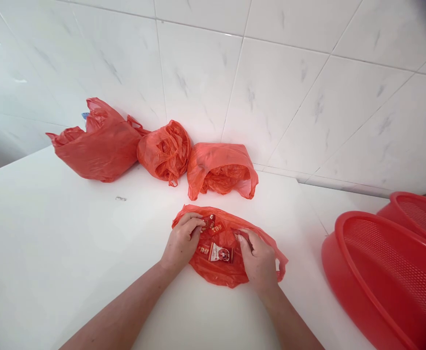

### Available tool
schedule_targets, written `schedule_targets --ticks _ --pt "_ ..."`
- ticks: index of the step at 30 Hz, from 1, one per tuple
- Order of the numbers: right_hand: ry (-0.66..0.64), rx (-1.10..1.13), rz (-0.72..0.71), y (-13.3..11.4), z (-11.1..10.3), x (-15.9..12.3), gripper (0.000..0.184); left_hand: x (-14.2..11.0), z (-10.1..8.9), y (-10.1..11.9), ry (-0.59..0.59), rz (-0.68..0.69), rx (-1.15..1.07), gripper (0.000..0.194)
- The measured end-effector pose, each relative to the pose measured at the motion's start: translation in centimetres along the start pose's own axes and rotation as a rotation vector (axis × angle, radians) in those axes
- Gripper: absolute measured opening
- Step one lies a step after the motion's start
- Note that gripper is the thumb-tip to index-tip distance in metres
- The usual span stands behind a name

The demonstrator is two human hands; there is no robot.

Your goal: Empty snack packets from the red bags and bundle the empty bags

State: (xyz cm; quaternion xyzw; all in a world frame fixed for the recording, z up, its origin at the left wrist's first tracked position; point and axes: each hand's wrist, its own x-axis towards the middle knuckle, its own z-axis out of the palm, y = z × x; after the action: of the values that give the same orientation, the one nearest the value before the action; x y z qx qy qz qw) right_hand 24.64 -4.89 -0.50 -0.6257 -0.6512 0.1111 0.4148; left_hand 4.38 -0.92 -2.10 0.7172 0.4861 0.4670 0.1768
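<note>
A red plastic bag (227, 279) lies spread on the white table, with several small wrapped candies on it. One candy (221, 253) has a red and white wrapper; others, like the red candy (216, 229) with pale lettering, are mostly red. My left hand (184, 238) is closed at the bag's left part, thumb and fingers pinching a dark red wrapped candy (209, 221). Over the bag's right part, my right hand (258, 257) is closed too, its fingertips together on something reddish that I cannot make out, candy or bag film.
Along the tiled wall stand a full red bag (99, 150), a bundled red bag (165, 150) and an open-mouthed red bag (222, 167). Red plastic baskets (347, 262) sit at the right. A small clear scrap (120, 198) lies on the white table (70, 253).
</note>
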Motion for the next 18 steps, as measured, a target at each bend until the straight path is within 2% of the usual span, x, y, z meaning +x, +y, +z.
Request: schedule_targets --ticks 5,10,13,15,18 --pt "0.122 -0.060 -0.199 0.36 0.15 -0.10 0.025 0.11 0.06 -0.20 0.014 -0.003 -0.014 0.019" --pt "0.162 -0.031 -0.387 0.78 0.23 -0.16 0.035 0.12 0.09 -0.30 0.011 -0.013 -0.034 0.020" --pt "0.175 -0.078 -0.446 0.84 0.09 -0.02 0.039 0.07 0.05 -0.27 0.011 -0.010 -0.034 0.020" --pt "0.133 -0.166 -0.428 0.82 0.07 0.11 0.041 0.07 0.01 -0.20 0.011 -0.009 -0.032 0.019" --pt "-0.059 -0.372 -0.305 0.75 0.31 0.23 0.040 0.14 -0.05 -0.04 0.013 -0.018 -0.022 0.019"
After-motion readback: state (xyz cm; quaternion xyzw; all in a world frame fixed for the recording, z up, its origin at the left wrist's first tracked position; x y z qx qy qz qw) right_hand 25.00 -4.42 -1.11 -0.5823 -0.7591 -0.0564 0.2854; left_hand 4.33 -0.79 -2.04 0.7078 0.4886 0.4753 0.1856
